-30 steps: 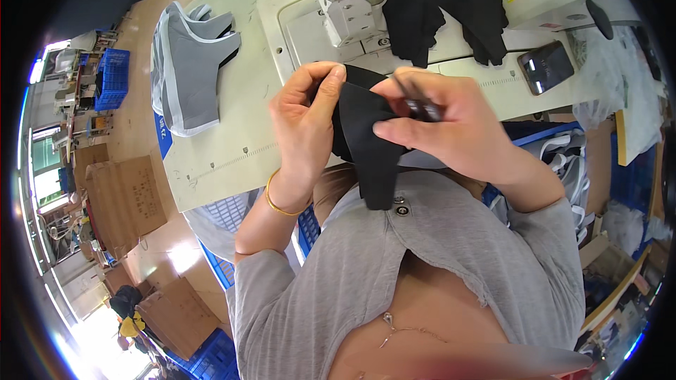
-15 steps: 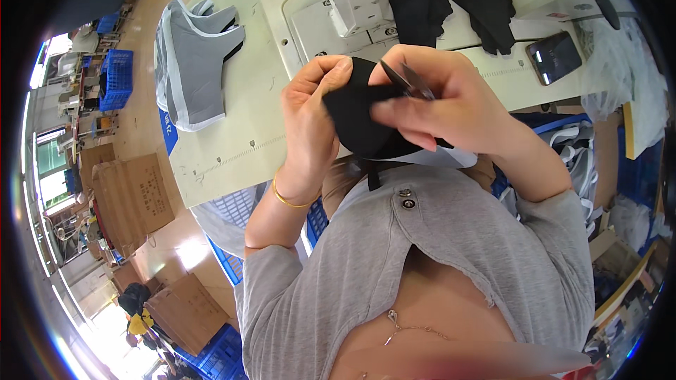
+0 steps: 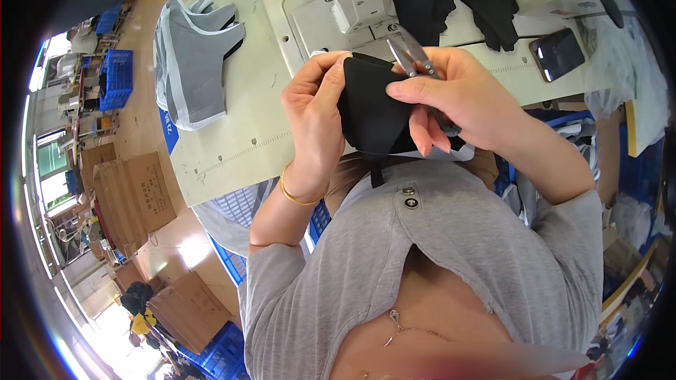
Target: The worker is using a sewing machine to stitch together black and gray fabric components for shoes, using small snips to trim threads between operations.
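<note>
A piece of black fabric (image 3: 377, 109) is stretched between my two hands, in front of the sewing machine (image 3: 350, 3). My left hand (image 3: 313, 109) is closed on the fabric's left edge, thumb on top. My right hand (image 3: 468, 98) pinches its right side between thumb and fingers. Metal thread snips (image 3: 412, 53) also sit in my right hand, blades pointing up past the fingers and their lower end showing below the palm. A narrow black strip (image 3: 377, 174) hangs from the fabric's lower edge against my grey shirt.
Grey cut pieces with pale edging (image 3: 193, 63) lie on the table (image 3: 239, 134) at left. Black fabric pieces (image 3: 482, 0) lie beyond my right hand, with a phone (image 3: 558, 55) nearer the right edge. Blue crates (image 3: 116, 79) and cardboard boxes (image 3: 134, 200) stand on the floor at left.
The black fabric has been turned and spread flatter. My right hand has shifted slightly right to its edge, and the snips' blades now point more upward.
</note>
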Tool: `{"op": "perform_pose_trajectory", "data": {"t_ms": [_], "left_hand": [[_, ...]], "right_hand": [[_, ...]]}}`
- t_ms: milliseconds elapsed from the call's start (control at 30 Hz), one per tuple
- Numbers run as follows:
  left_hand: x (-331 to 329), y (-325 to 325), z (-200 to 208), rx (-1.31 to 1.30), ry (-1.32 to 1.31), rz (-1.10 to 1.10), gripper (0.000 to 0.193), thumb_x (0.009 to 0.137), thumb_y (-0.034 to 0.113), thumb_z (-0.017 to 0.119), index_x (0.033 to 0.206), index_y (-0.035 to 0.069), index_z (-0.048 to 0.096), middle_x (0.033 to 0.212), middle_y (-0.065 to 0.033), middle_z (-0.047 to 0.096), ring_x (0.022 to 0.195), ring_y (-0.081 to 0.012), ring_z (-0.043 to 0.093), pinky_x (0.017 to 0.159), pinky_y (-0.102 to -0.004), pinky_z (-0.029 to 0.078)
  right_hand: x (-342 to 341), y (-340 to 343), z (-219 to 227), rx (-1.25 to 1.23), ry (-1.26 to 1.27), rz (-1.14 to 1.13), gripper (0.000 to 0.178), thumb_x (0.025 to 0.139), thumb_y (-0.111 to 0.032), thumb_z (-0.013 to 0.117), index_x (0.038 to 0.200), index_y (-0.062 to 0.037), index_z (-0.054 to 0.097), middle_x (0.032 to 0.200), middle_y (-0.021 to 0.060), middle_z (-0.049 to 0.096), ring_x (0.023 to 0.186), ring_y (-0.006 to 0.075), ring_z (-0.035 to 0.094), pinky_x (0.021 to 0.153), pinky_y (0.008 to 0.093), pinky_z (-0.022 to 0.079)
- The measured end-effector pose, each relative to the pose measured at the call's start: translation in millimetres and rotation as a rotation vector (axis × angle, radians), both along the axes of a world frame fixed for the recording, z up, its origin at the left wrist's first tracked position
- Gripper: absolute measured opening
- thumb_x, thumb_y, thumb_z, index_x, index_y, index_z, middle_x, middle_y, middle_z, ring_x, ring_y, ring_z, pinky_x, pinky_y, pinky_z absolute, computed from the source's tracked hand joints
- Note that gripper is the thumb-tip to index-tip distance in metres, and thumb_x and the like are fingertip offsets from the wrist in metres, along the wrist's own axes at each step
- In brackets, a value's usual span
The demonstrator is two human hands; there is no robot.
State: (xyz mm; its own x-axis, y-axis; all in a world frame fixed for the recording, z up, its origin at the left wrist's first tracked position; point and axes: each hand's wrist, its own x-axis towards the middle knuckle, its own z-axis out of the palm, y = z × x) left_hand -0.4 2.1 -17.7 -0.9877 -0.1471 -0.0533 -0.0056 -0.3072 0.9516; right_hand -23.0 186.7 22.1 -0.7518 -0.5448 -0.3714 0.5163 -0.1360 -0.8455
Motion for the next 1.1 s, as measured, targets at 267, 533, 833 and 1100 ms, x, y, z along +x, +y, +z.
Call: {"op": "perform_pose_trajectory", "data": {"t_ms": [267,533,833,1100], "left_hand": [[-1,1,-1,0.072,0.023,-0.015,0.020,0.096,0.009,0.055,0.098,-0.007,0.068,0.087,-0.0058,0.068,0.076,-0.0075,0.059,0.069,-0.0203,0.047],[-1,-1,-4,0.050,0.006,-0.022,0.017,0.094,0.008,0.058,0.097,-0.005,0.068,0.084,-0.0045,0.067,0.074,-0.0061,0.058,0.065,-0.0192,0.046],[0,0,-4,-0.054,-0.016,-0.005,0.014,0.092,0.008,0.065,0.099,-0.004,0.067,0.085,-0.0040,0.067,0.073,-0.0059,0.059,0.066,-0.0188,0.047],[-4,-10,-6,-0.181,0.073,0.036,0.013,0.091,0.006,0.069,0.099,-0.004,0.067,0.085,-0.0030,0.066,0.076,-0.0061,0.059,0.070,-0.0191,0.048]], "right_hand": [[0,-3,-16,0.009,0.006,0.007,0.016,0.093,-0.014,0.058,0.089,0.0009,0.053,0.056,0.0147,0.062,0.038,0.0123,0.051,0.036,0.0234,0.037],[-2,-4,-17,-0.012,0.023,-0.020,0.015,0.093,-0.013,0.057,0.087,0.0006,0.053,0.056,0.0142,0.061,0.039,0.0128,0.053,0.036,0.0235,0.036],[0,-5,-7,-0.006,-0.019,-0.038,0.016,0.094,-0.015,0.058,0.090,0.0012,0.056,0.058,0.0097,0.060,0.040,0.0118,0.055,0.035,0.0231,0.037],[-12,30,-8,0.579,1.037,-0.245,0.021,0.096,-0.021,0.060,0.104,-0.0028,0.067,0.083,0.0017,0.062,0.075,0.0075,0.056,0.067,0.0216,0.044]]}}
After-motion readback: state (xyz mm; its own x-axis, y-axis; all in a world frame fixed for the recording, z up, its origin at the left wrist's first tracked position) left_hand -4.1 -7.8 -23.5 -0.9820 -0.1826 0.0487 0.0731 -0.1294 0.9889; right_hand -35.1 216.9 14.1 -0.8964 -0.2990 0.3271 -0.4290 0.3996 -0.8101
